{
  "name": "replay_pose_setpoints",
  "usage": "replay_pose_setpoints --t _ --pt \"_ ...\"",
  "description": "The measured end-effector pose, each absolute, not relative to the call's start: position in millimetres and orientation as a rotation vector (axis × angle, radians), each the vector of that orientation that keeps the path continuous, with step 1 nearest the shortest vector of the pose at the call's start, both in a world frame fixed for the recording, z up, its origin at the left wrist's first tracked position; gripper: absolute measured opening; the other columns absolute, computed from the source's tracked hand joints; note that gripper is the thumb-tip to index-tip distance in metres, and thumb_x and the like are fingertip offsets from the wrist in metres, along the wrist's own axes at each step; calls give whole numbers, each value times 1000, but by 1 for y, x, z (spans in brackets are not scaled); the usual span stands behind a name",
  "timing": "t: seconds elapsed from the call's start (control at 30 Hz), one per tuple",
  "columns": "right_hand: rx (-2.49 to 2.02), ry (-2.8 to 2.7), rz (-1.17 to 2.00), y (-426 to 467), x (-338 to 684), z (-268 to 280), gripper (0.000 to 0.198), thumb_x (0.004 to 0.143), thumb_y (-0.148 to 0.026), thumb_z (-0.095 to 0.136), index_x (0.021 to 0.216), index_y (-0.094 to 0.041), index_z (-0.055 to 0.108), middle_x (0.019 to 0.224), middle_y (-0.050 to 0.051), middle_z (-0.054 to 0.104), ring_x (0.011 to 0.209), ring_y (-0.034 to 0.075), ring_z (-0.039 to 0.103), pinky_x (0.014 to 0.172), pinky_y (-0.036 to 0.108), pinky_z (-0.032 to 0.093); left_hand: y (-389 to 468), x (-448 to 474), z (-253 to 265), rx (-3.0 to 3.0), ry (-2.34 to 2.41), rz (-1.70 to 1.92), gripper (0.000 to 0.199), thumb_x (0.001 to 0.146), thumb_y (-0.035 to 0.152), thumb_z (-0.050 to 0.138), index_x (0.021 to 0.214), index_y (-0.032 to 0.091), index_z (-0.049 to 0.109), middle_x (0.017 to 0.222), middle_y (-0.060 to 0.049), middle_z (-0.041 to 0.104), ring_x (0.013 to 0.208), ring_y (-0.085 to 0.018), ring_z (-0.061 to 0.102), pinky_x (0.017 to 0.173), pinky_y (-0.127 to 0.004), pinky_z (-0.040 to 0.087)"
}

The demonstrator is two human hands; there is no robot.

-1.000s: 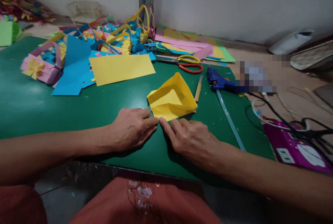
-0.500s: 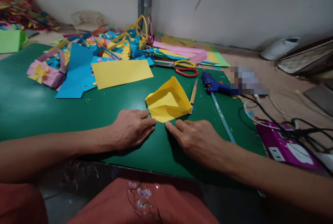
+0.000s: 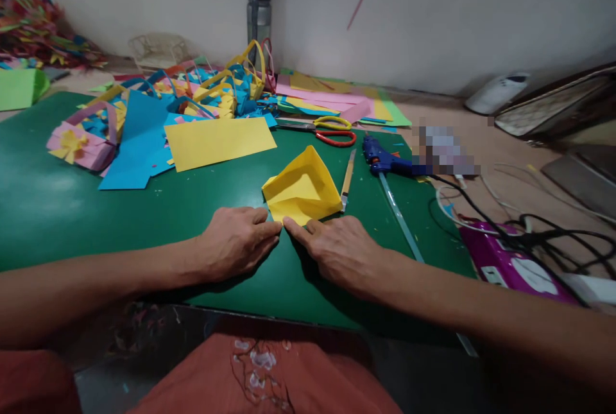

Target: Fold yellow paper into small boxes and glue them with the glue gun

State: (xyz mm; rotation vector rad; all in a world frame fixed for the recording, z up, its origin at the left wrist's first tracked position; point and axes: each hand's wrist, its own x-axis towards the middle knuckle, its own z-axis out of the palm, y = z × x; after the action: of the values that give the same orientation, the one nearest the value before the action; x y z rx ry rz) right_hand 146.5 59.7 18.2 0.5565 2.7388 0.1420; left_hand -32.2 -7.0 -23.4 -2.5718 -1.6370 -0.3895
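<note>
A partly folded yellow paper box (image 3: 305, 186) lies on the green table, its walls raised at the back and sides and its near edge low. At its near left corner is my left hand (image 3: 238, 241), with fingers curled together and the tips on the paper. The index finger of my right hand (image 3: 339, 250) presses the front edge, close to the left fingertips, while the other fingers are bent under. A utility knife (image 3: 348, 180) lies by the right side of the box. Beyond it are scissors (image 3: 337, 131) with red and yellow handles.
On the right lie a blue glue gun (image 3: 385, 157) with a long glue stick (image 3: 400, 218), cables and a purple power strip (image 3: 517, 263). A yellow sheet (image 3: 221, 143), a blue sheet (image 3: 129, 144), a pink paper basket (image 3: 84, 147) and other paper baskets are behind to the left.
My right index finger has slid left along the front edge of the box, closing the gap to my left fingertips. The left hand stays by the corner. The view has shifted slightly.
</note>
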Motion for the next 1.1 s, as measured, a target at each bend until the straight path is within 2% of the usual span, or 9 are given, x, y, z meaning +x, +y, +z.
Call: replay_pose_setpoints --t 0.17,0.3,0.47,0.7,0.93,1.1 --pt "559 2761 113 59 151 17 42 82 -8 34 123 -13 44 88 10 66 66 17 59 44 31 14 -7 -30 -22 -2581 -1683 -316 26 89 32 38 102 20 56 77 -3 61 70 -16 58 51 -24 35" --pt "553 2775 74 60 150 17 41 82 -9 35 122 -12 45 85 10 66 65 16 59 45 31 14 -6 -27 -16 -2587 -1701 -113 27 89 33 36 107 22 53 77 -3 59 68 -16 58 48 -23 33" --pt "580 2779 39 60 151 18 44 83 -10 33 126 -14 40 88 8 66 64 17 58 45 32 13 -5 -26 -11 -2596 -1696 11 29 90 35 35 109 22 52 77 -3 57 67 -17 59 44 -24 29" --pt "581 2802 -21 60 153 18 45 84 -11 33 128 -15 38 90 8 65 66 17 57 46 30 16 -5 -27 -15 -2574 -1682 -17 27 89 35 37 108 23 53 78 -3 59 69 -16 60 45 -22 31" --pt "519 2843 24 55 161 15 34 87 -10 29 116 -13 45 89 10 63 65 16 56 45 30 17 -7 -26 -20 -2530 -1663 -95 29 90 35 35 108 23 54 77 -3 61 68 -15 60 45 -22 30" --pt "384 2893 200 56 165 10 32 84 -6 31 112 -10 47 86 10 61 68 20 58 43 30 20 -10 -22 -22 -2429 -1637 -111 29 91 36 35 102 22 57 73 -3 58 68 -16 56 48 -24 31"
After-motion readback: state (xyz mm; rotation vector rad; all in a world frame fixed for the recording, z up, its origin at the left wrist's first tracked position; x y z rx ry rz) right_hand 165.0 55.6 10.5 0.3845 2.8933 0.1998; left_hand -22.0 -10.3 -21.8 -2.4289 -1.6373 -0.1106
